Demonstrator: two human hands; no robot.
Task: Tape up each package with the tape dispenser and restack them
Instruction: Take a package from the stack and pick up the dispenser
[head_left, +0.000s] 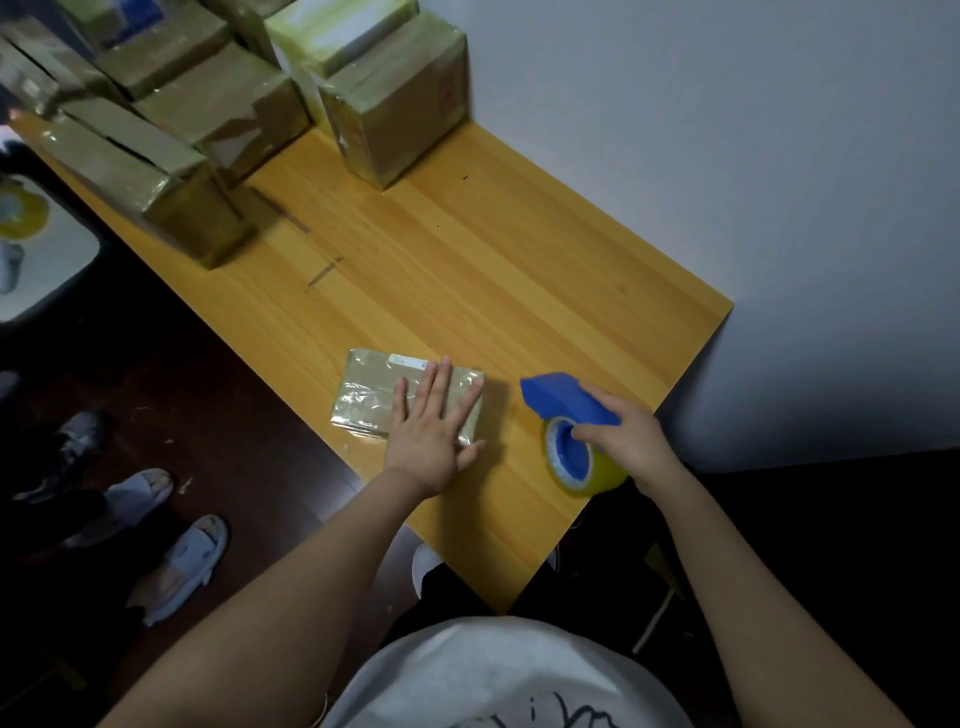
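A small flat brown package (371, 395), glossy with clear tape and bearing a white label, lies near the front left edge of the wooden table (493, 270). My left hand (434, 431) presses flat on its right half with fingers spread and straight. To the right, my right hand (631, 441) grips a blue tape dispenser (566, 402) loaded with a yellowish tape roll (584, 467), held just above the table's near edge. The dispenser is apart from the package.
Several taped brown packages (208, 109) are stacked at the table's far left end, one cube-shaped box (400, 109) against the white wall (727, 156). Another person's feet in white slippers (192, 561) stand on the dark floor at the left.
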